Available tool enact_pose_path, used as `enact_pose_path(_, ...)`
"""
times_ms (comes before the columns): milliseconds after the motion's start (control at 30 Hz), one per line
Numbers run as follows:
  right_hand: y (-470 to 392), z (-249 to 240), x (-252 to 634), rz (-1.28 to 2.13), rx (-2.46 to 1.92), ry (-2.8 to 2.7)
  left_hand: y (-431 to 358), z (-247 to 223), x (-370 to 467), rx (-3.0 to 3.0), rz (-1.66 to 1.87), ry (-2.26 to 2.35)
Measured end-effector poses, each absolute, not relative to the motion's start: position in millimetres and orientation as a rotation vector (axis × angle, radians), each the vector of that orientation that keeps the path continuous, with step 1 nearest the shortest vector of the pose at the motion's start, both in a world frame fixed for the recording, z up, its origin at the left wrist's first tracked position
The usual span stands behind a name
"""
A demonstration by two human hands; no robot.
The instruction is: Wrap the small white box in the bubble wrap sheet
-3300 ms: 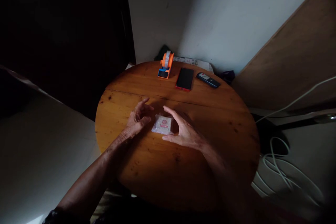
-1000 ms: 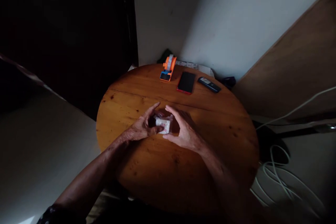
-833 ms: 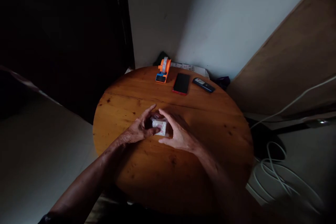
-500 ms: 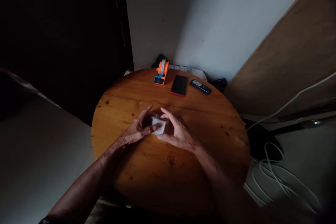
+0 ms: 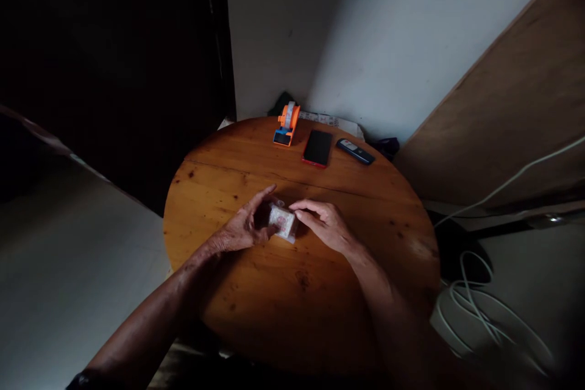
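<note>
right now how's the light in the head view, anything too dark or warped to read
Head view: dim and uneven, with light on the wall and the far half of the table; the doorway at left is black. The packet between the left hand and right hand shows, its print unreadable. Straight edges bow towards the corners.

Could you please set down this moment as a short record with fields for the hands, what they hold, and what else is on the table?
Left hand: grips the small clear-wrapped packet from its left side, thumb and fingers around it.
Right hand: fingertips on the packet's right edge.
Packet: white with a red mark, tilted up off the round wooden table.
Far edge of table: orange tape dispenser, black smartphone, dark keypad phone, in a row left to right.
Floor at right: coiled white cable.
</note>
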State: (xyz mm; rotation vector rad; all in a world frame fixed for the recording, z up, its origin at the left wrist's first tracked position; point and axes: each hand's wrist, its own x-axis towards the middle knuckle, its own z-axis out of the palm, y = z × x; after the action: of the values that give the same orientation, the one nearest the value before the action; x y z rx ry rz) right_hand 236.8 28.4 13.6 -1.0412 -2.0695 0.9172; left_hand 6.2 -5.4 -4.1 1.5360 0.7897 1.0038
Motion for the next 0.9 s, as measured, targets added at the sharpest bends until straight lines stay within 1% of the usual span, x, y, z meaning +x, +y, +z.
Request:
enact_pose_path(367,27.4,14.4,232.9,0.815,-1.103,-2.039,-5.4,-6.2,6.3,1.457,0.985,0.736)
enact_pose_path(567,24.7,16.9,233.0,0.68,-0.906,-1.932,-5.3,-7.4,5.5,1.357,0.982,0.705)
enact_pose_path(733,20.7,18.8,229.7,0.571,-0.758,-2.087,-4.1,-4.5,2.5,1.415,0.935,0.695)
enact_pose_path(900,16.9,13.7,224.1,0.357,-0.765,-2.181,-2.9,-4.8,1.5,1.435,0.925,0.715)
